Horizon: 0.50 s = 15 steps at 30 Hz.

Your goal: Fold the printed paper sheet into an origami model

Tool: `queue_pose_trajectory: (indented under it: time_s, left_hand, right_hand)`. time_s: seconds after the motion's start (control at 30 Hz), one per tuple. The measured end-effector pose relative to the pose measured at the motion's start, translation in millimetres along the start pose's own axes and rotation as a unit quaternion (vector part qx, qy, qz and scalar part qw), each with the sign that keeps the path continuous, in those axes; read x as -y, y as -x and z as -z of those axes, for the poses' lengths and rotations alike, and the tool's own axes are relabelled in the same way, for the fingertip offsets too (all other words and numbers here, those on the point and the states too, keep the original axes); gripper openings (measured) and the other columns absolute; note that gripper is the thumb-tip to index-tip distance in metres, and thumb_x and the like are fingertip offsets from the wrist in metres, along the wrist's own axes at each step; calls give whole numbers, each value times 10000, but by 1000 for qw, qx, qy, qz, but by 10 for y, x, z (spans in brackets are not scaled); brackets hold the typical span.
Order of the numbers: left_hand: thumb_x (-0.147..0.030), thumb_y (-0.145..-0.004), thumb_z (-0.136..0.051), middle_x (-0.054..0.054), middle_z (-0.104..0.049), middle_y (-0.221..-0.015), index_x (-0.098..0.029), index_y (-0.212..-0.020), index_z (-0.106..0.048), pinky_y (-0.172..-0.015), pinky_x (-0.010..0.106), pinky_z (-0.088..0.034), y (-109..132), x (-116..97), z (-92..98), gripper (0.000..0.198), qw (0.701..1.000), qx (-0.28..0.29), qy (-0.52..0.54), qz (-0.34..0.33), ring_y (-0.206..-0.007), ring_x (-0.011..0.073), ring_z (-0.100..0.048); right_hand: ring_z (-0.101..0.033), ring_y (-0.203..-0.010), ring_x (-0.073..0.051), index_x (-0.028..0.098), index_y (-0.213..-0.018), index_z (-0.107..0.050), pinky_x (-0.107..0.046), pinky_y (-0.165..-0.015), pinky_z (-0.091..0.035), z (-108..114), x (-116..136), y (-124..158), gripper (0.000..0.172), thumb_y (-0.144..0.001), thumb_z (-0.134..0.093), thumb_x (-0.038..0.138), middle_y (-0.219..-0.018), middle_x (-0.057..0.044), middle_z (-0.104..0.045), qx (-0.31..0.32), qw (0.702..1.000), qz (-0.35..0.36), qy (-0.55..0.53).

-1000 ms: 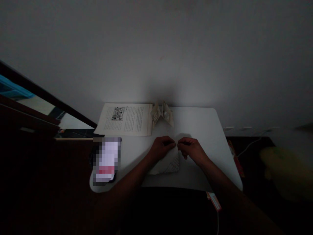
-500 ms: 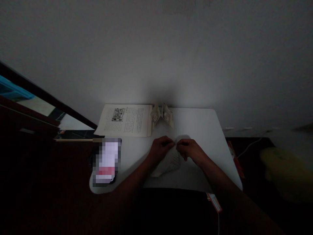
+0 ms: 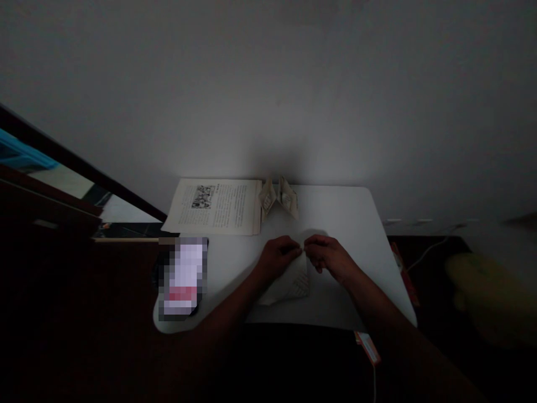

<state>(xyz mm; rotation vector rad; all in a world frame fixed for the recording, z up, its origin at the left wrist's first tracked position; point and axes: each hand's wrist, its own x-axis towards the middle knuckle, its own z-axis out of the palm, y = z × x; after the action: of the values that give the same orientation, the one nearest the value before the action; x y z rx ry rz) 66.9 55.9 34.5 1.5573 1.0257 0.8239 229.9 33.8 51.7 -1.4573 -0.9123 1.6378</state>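
A printed sheet of paper, partly folded over, hangs below my fingers at the front of the white table. My left hand pinches its upper edge between thumb and fingers. Close beside it, my right hand pinches the same top corner, the two sets of fingertips almost touching. My left hand and forearm cover part of the sheet. Behind my hands stands a folded paper piece made from printed pages, with two open pointed pockets.
A stack of printed pages lies at the table's back left. In front of it is a phone with a blurred-out screen. The wall rises behind the white table. A yellow object is at the right.
My right fingers have closed in slightly toward my left fingertips at the paper's corner. The sheet has shifted a little, showing more print. The rest has stayed put.
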Motion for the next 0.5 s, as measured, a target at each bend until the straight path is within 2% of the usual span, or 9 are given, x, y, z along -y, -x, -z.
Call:
queue_pose_trajectory:
  time_s: [0.3,0.5]
  left_hand:
    - [-247,-722,-609,-15,-556,-639,-147,-675,-634,-618,227,-400,27,-2,-16,113,1000,-14,17,8,-633,110,-515]
    - [-302,-742,-609,-9,-592,-684,-152,-725,-643,-649,237,-424,24,36,14,155,999,-45,10,15,-670,120,-541]
  right_hand:
    - [-387,-350,-65,172,-716,-568,-185,-298,-339,0,-66,-24,153,-588,-648,194,-440,86,-465,14,1000,25,9]
    - [-420,-370,-62,171,-749,-585,-196,-312,-364,9,-65,-16,229,-544,-686,183,-524,73,-526,25,999,29,39]
